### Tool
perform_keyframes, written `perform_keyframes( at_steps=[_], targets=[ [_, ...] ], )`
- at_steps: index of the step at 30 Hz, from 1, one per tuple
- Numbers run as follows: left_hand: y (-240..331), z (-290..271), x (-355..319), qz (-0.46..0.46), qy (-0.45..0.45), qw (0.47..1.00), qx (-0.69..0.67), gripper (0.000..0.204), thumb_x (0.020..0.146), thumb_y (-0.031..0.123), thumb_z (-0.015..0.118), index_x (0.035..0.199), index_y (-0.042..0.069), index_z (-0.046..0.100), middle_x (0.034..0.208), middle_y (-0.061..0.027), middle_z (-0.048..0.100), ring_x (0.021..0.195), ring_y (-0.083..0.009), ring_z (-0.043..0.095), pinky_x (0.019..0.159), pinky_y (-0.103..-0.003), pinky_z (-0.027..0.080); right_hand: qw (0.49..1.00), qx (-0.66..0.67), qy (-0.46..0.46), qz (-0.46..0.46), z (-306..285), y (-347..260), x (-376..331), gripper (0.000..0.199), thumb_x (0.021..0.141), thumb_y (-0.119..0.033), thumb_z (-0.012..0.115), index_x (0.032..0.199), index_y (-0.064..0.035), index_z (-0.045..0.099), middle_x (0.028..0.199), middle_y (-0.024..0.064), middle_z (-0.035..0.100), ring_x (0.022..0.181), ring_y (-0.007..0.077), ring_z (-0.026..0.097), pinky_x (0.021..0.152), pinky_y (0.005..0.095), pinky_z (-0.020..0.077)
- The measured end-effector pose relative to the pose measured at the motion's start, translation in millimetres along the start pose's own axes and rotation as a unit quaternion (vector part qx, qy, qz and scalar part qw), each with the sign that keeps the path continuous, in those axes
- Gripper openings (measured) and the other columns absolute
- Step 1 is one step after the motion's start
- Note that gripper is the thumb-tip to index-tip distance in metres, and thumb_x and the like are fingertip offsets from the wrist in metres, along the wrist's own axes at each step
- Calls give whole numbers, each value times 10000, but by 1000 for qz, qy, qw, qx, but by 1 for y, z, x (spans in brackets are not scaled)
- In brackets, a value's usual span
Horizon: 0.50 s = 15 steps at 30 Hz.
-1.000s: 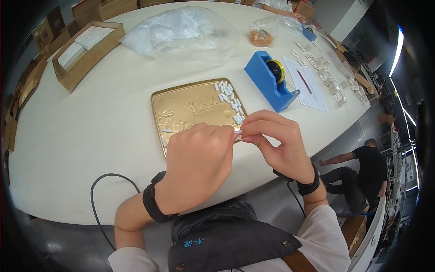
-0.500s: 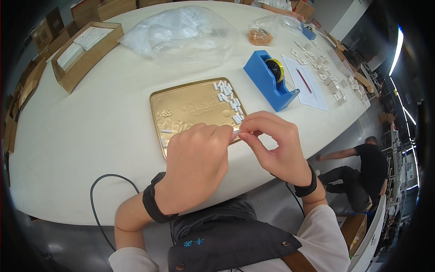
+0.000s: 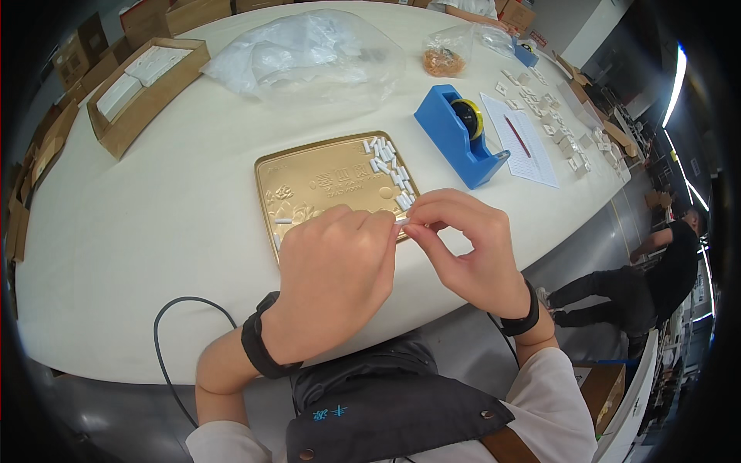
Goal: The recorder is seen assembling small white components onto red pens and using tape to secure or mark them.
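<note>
A small white cylindrical piece (image 3: pixel 402 222) is pinched end to end between my two hands, over the near edge of a gold tray. My left hand (image 3: pixel 332 270) is closed, its back toward me, with its fingertips hidden. On the other end of the piece, my right hand (image 3: pixel 475 251) grips with thumb and forefinger. Behind them lies the shallow gold tray (image 3: pixel 309 181) with embossed patterns. Several loose white cylinders (image 3: pixel 375 165) are gathered along its right side, and a stray cylinder (image 3: pixel 283 221) lies near its left edge.
Right of the tray stands a blue tape dispenser (image 3: pixel 451 143), beside a paper sheet (image 3: pixel 536 162) with a red pen (image 3: pixel 517 136). Farther off are a clear plastic bag (image 3: pixel 309 58), a cardboard box (image 3: pixel 116 139) and white square parts (image 3: pixel 567 145). A person (image 3: pixel 664 270) is at the right.
My hands stay almost in place, still pinching the white cylindrical piece, with only a slight shift of the left. The person at the right has risen from a lower bend and moved rightward.
</note>
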<state>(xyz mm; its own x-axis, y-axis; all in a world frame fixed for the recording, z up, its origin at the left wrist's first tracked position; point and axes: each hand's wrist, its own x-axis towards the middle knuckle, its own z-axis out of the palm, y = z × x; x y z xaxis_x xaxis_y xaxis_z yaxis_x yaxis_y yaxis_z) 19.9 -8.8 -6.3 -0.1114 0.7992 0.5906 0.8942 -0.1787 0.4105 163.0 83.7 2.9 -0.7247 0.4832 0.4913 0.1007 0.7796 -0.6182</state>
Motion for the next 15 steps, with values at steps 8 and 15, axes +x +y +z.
perform_keyframes(
  at_steps=[8, 15],
  targets=[
    [3, 6, -4, 43, 62, 994, 81, 77, 704, 26, 666, 755, 56, 616, 596, -38, 564, 503, -207, 498, 430, -311, 376, 998, 28, 37, 41, 3, 0, 0, 79, 770, 20, 648, 805, 33, 578, 841, 127, 604, 696, 232, 625, 610, 279, 542],
    [3, 2, -2, 35, 86, 993, 78, 70, 709, 28, 671, 756, 54, 626, 609, -47, 572, 502, -205, 502, 435, -305, 377, 994, -66, 41, 77, -5, 0, 4, 142, 739, -21, 709, 756, 8, 570, 791, 118, 605, 666, 227, 610, 564, 259, 505]
  ],
)
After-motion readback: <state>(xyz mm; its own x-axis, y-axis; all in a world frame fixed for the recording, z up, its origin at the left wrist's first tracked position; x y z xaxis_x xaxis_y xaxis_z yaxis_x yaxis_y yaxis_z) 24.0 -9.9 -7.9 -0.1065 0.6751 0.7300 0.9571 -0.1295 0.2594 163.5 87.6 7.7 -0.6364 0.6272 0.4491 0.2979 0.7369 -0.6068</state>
